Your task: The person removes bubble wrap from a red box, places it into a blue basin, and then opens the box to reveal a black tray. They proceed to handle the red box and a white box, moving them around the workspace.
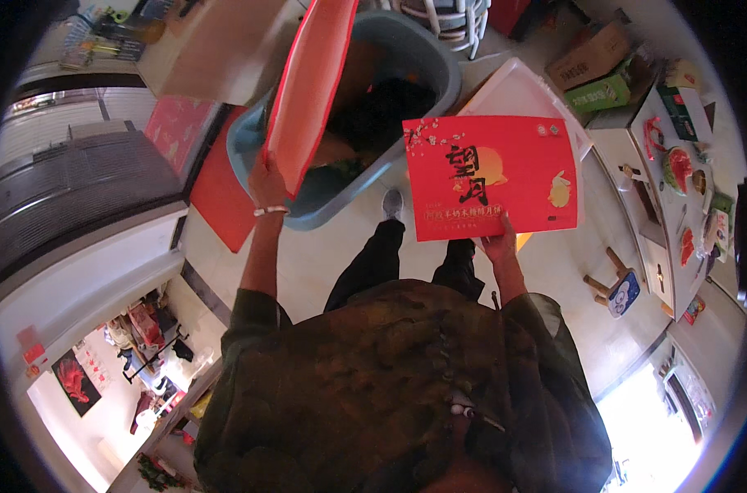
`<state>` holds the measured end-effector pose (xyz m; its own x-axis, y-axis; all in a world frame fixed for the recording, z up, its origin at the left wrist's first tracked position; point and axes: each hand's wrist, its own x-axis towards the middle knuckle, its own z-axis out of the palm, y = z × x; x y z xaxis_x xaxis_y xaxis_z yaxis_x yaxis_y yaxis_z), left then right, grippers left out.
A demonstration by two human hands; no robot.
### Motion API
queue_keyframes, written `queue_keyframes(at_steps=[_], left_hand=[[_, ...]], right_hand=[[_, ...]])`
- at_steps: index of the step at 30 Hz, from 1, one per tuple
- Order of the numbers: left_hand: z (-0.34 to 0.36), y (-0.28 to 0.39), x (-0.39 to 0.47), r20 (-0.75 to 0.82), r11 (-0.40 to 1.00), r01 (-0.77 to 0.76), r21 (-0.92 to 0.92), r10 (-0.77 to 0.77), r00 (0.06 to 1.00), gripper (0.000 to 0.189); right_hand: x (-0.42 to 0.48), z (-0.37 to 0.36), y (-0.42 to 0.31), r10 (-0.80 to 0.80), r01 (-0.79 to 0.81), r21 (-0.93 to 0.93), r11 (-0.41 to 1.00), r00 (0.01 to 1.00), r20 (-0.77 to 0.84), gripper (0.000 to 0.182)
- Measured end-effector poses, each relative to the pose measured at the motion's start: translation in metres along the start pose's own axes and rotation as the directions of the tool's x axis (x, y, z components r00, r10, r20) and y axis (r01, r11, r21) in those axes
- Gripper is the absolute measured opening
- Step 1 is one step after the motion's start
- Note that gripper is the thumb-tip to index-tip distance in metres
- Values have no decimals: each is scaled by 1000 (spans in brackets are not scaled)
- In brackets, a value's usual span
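Note:
In my left hand (pixel 267 185) is the lower end of a long red-edged cardboard piece (pixel 305 92), pale pink on its broad face and held upright over the left part of a big blue-grey plastic tub (pixel 450 80). Dark and brown contents, partly hidden, lie in the tub. My right hand (pixel 501 241) grips the bottom edge of a flat red printed mooncake box panel (pixel 521 166), bearing black writing, blossoms and a rabbit; most of the fingers are behind it. A white tray-like lid or box part (pixel 509 83) lies behind this panel, to the right of the tub.
A red board (pixel 219 185) leans left of the tub. Right of me stand a small wooden stool (pixel 623 293) and a white cabinet (pixel 620 154) with cut watermelon (pixel 678 169) on top. Cardboard boxes (pixel 589 58) are piled at the upper right. White-framed seats (pixel 453 21) stand beyond the tub.

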<state>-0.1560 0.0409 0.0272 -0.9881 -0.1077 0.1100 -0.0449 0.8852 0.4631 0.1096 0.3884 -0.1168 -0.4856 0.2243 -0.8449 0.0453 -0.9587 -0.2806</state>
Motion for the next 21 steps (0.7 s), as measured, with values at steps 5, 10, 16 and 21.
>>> queue_keyframes(at_steps=[5,10,16,21], left_hand=[[-30,34,-15,-88,983,-84,-166,70,994,30],[-25,83,-29,-50,976,-149,-159,142,989,30],[8,145,-24,-13,923,-245,-298,253,967,27],[23,198,-42,-2,902,-273,-334,289,957,28]], right_hand=[[-16,4,-17,-174,172,28,985,974,145,35],[-91,28,-96,-363,349,102,931,906,216,29],[-205,62,-175,-602,623,126,772,652,460,28],[-221,108,-173,-810,804,157,573,527,256,39]])
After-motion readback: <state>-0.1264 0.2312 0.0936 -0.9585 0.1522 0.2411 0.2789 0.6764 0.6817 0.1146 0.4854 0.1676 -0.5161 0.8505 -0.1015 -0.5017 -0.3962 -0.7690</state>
